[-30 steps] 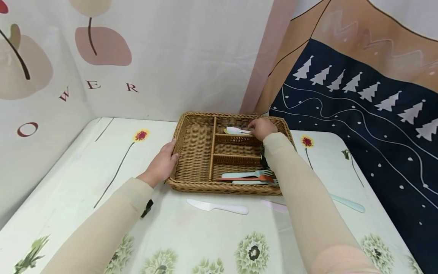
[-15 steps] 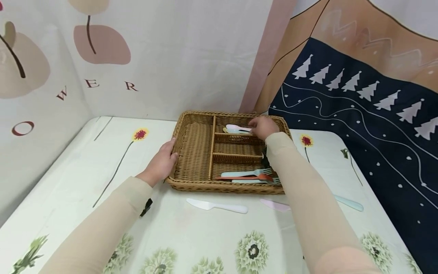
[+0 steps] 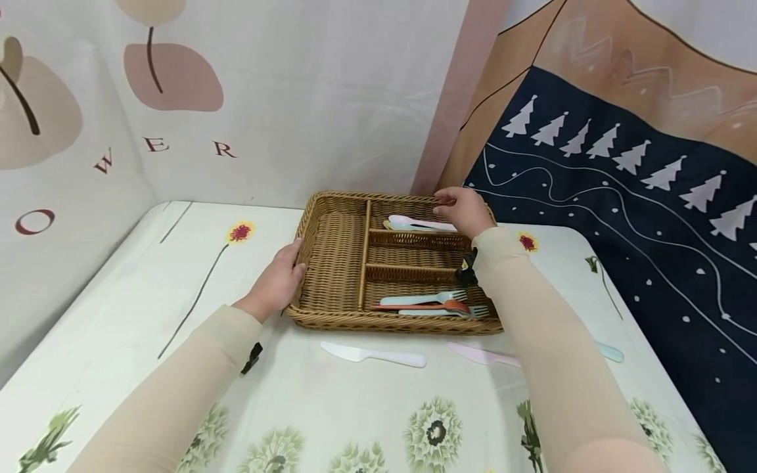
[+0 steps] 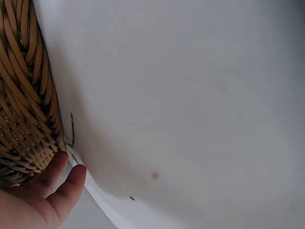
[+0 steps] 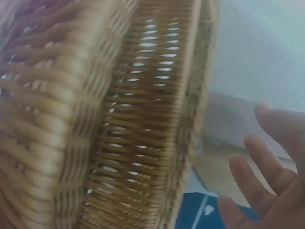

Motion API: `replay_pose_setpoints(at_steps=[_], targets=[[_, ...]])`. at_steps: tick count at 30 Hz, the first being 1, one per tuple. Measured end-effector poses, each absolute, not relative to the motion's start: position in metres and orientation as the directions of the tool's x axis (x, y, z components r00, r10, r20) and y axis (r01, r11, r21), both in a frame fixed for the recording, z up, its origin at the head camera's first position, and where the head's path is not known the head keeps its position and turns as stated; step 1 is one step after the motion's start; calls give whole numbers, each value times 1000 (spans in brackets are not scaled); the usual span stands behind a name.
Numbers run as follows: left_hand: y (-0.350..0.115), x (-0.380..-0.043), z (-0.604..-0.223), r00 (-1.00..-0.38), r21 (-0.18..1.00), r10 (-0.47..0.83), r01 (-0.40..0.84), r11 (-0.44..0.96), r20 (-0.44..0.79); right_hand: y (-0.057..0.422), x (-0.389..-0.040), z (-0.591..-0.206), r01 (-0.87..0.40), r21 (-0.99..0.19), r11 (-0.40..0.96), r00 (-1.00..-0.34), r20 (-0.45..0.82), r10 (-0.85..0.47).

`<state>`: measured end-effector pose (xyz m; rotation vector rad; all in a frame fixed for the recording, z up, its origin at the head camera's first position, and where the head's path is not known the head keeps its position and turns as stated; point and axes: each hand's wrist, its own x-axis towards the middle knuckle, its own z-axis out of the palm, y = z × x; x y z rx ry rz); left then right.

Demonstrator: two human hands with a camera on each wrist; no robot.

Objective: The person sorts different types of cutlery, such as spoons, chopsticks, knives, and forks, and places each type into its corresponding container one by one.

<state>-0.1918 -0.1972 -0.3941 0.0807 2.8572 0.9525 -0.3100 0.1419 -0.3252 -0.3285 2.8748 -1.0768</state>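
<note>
A brown wicker cutlery tray [image 3: 331, 322] stands on the table, with one long compartment on the left and three on the right. My left hand [image 3: 278, 279] rests against its left side, fingers extended along the outer wall in the left wrist view. My right hand [image 3: 464, 209] is over the back right corner, fingers spread and holding nothing in the right wrist view. In the back compartment, a pink spoon [image 3: 408, 221] lies over a pale blue spoon [image 3: 405, 227] and a yellowish one. In the front compartment lie light blue forks [image 3: 414, 299] and an orange fork [image 3: 452, 305].
In front of the tray lie a white knife [image 3: 378, 356] and a pink knife [image 3: 476, 353]. The pink handle's end is behind my right arm. A light blue handle [image 3: 610, 353] shows right of that arm. Fabric walls [image 3: 331, 98] stand behind and left.
A pink spoon has come to rest in the back compartment, and my right hand has let go of it and moved right and slightly up. My left hand stays at the tray's side.
</note>
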Motion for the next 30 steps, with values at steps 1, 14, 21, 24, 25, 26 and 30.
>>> replay_pose_setpoints(at_steps=[1, 14, 21, 24, 25, 26, 30], targets=[[-197, -192, -394, -990, 601, 90, 9, 799, -106, 142, -309, -323, -179, -667, 724, -976, 29, -215], [-196, -190, -392, -991, 596, 80, -2, 803, -112, 142, -290, -306, -216, -716, 664, -973, 100, -209], [-197, -191, -394, -990, 600, 81, -4, 800, -115, 139, -274, -306, -247, -712, 657, -965, 118, -235], [-197, -191, -394, -990, 599, 81, -5, 801, -117, 138, -266, -306, -260, -701, 664, -962, 131, -238], [-197, -191, -394, -990, 598, 80, -6, 802, -118, 137, -263, -307, -264, -698, 665, -962, 137, -238], [-197, -192, -394, -990, 597, 80, -8, 802, -119, 137, -261, -307, -269, -696, 666, -960, 140, -242], [-197, -192, -395, -990, 594, 79, -7, 804, -119, 135, -252, -309, -284, -714, 640, -954, 145, -261]])
